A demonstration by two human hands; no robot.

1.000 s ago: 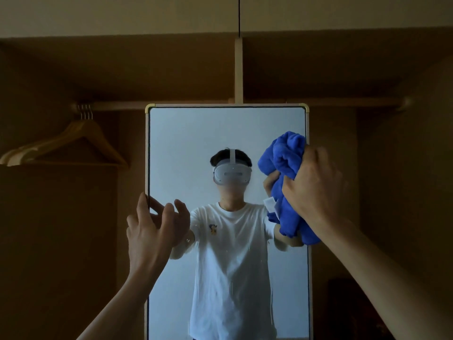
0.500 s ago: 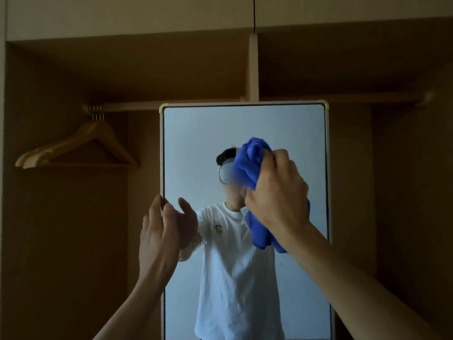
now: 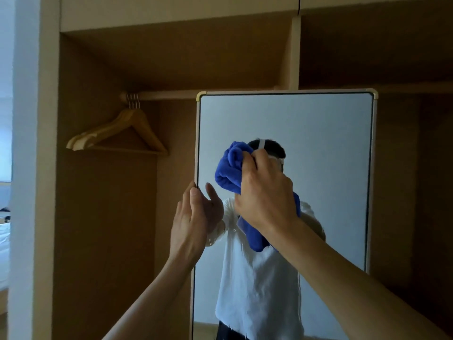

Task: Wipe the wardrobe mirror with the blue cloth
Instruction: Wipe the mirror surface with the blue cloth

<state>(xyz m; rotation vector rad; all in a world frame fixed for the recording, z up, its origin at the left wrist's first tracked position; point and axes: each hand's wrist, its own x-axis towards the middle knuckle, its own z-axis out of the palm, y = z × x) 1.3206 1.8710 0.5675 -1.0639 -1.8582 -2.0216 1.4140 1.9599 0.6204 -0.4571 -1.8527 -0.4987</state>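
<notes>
Bedroom, seemingly: wardrobe, hangers, bed.

The right hand swallows the middle of the blue cloth, leaving just a bunched top and a hanging tail showing, and together they blot out most of the reflected head in the mirror. The mirror's foot runs off the bottom edge, and both forearms go with it. Over at the frame's left side, there's no telling whether the left hand has fingertips on the glass.

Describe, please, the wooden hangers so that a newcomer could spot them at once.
Start at the open wardrobe and follow its rail to the left of the mirror. The wooden hangers hang there bunched together, pale and triangular, the only things hanging in view.
</notes>
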